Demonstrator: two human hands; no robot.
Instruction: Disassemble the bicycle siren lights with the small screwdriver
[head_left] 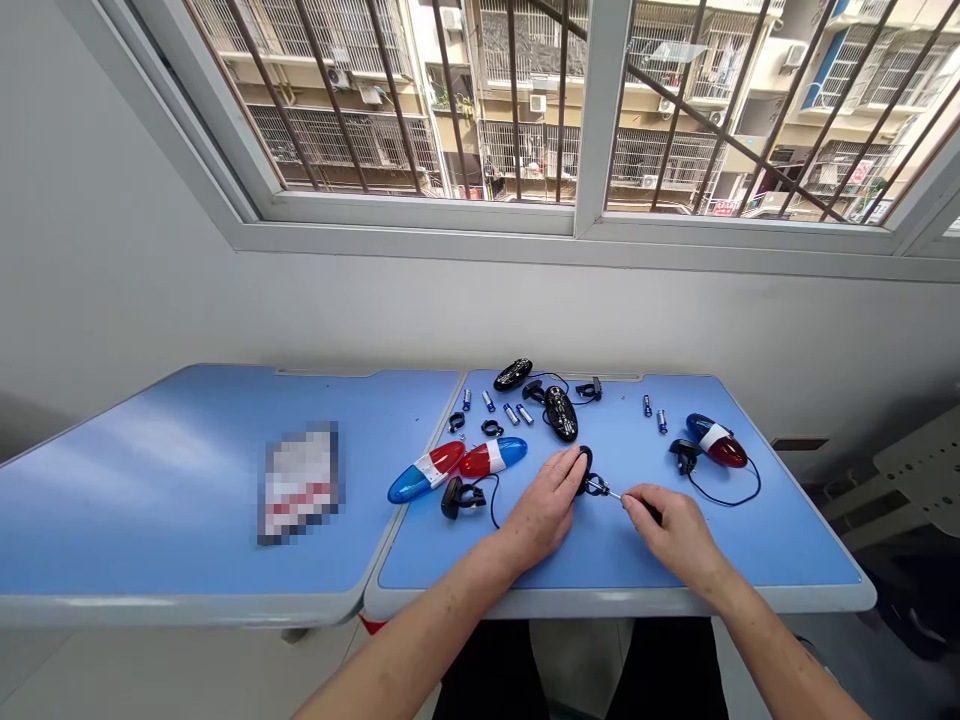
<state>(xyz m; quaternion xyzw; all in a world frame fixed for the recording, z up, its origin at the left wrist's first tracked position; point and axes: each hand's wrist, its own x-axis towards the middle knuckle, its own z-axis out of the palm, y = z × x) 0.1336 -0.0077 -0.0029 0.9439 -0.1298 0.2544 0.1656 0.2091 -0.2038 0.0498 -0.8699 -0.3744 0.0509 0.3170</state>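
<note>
My left hand (546,508) lies on the tabletop with its fingers pressed together over a black oval housing (585,460), largely hidden beneath them. From that housing a black ring clamp (598,485) sticks out to the right. My right hand (675,530) is closed around the dark handle of a screwdriver (614,494). Its metal shaft points left, with the tip at the ring clamp. Just left of my left hand are a black clip-on switch (459,497) with a cable and two red, white and blue oval light covers (427,474) (493,457).
Behind my hands lie two black oval light bases (561,413) (514,375) with cables, loose ring clamps (492,428) and several batteries (511,413). An oval light (718,441) with a cabled switch (684,456) sits at the right. A blurred packet (300,482) rests on the left table.
</note>
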